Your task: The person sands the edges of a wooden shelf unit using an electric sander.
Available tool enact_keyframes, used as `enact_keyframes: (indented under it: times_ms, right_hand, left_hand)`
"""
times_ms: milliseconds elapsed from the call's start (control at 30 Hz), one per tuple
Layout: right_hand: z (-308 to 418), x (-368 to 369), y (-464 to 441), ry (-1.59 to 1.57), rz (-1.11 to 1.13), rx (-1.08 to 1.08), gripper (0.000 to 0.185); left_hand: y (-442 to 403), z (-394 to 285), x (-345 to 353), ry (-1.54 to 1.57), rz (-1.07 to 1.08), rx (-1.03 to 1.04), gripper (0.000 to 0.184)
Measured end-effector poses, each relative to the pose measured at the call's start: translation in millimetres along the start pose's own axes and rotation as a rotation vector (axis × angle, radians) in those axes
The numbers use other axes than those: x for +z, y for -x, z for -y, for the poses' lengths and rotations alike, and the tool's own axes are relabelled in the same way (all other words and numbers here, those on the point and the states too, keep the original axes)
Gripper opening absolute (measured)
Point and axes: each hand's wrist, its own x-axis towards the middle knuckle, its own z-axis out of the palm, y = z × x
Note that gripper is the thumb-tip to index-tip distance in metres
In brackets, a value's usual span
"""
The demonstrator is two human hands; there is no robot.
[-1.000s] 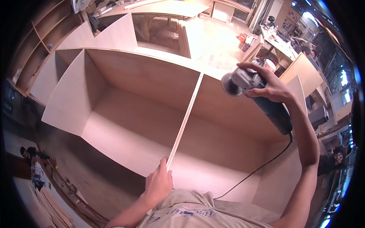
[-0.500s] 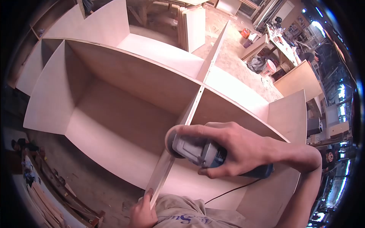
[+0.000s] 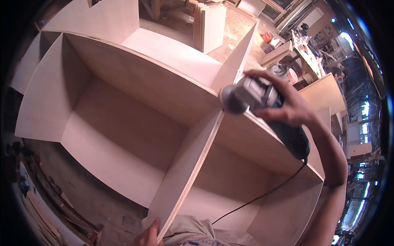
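Note:
My right hand [image 3: 289, 102] is wrapped around an angle grinder [image 3: 262, 96] with a dark body and a grey metal head. Its round disc [image 3: 232, 100], blurred by motion, is at the crossing of two plywood panels; whether it touches the wood I cannot tell. A black cord [image 3: 262, 192] trails from the grinder's rear down across the right compartment. At the bottom, my left hand [image 3: 150, 235] grips the near end of the upright plywood divider [image 3: 191, 172]. This divider meets a long plywood panel [image 3: 139, 61] in a large open wooden cabinet frame.
A stack of panels [image 3: 210, 26] stands on the floor behind the frame. A cluttered workbench [image 3: 308, 53] and a white bucket [image 3: 292, 76] are at the back right. Wood strips [image 3: 43, 213] lie at lower left. Another person [image 3: 337, 73] is partly visible at far right.
The grinder in my right hand has moved away from me, up along the divider to the panel crossing. My left hand stays at the divider's near end. The view has shifted slightly.

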Motion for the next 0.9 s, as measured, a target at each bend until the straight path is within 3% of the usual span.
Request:
enact_keyframes:
  times_ms: [67, 133, 267, 300, 333, 400, 433, 533, 667, 733, 900]
  right_hand:
    - [-6, -14, -11, -0.147, -0.029, 0.232, 0.077]
    - [-14, -22, -16, -0.086, -0.142, 0.274, 0.079]
    - [8, -16, 1, 0.032, -0.180, 0.128, 0.080]
    - [28, -8, 10, -0.081, -0.100, 0.202, 0.081]
    - [39, 2, 17, -0.035, -0.053, 0.012, 0.082]
    - [71, 20, 32, -0.155, 0.208, 0.076, 0.085]
    - [78, 35, 37, -0.232, 0.237, 0.007, 0.086]
    - [102, 48, 40, -0.187, 0.433, 0.065, 0.090]
    - [85, 53, 40, -0.275, 0.276, -0.010, 0.088]
    - [68, 42, 33, -0.176, 0.199, -0.026, 0.087]
    - [7, 5, 13, -0.056, -0.078, 0.154, 0.079]
  left_hand:
    - [-1, 0, 4, 0.018, -0.107, 0.075, 0.052]
    - [5, 4, 8, -0.034, -0.031, 0.030, 0.052]
    - [1, 0, 9, -0.047, -0.081, 0.034, 0.050]
    - [3, -2, 10, -0.077, -0.069, 0.018, 0.049]
    - [5, -2, 11, -0.111, -0.054, 0.004, 0.048]
    - [4, -3, 10, -0.143, -0.068, 0.010, 0.045]
    - [1, -5, 8, -0.138, -0.092, 0.028, 0.044]
    - [-1, -3, 7, -0.105, -0.130, 0.050, 0.043]
    - [-1, -6, 4, -0.093, -0.117, 0.029, 0.043]
    - [-2, -7, 5, -0.053, -0.141, 0.028, 0.042]
    - [-1, -9, 5, -0.029, -0.131, 0.008, 0.042]
